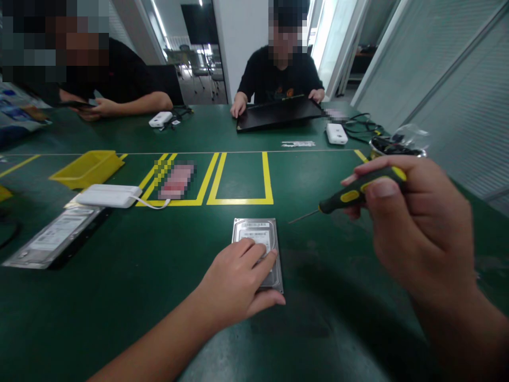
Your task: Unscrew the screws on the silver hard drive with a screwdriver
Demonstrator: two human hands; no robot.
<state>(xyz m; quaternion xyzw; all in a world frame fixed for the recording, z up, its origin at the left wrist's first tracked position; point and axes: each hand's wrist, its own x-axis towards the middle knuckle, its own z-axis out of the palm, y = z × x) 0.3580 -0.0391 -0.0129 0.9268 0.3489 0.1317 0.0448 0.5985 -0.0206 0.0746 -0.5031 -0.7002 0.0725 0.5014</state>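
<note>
Fingers of the right hand [423, 228], in the head view, were clamped around a black-and-yellow screwdriver with a thin metal shaft [338, 201], its tip pointing left, apart from a silver rectangular hard drive [255, 229]. That drive lay flat on the green bench [139, 302], its long axis running near to far. The left hand [236, 278] was nearer, its fingers across the top; whether they gripped or merely pressed could not be told.

Left of and beyond the left grip [238, 276], a yellow bin [87, 167]; nearer that grip, a white cabled device [109, 196]; straight beyond, yellow tape outlines [268, 180]; farther off, a person [274, 77] holding a black panel [278, 114].
</note>
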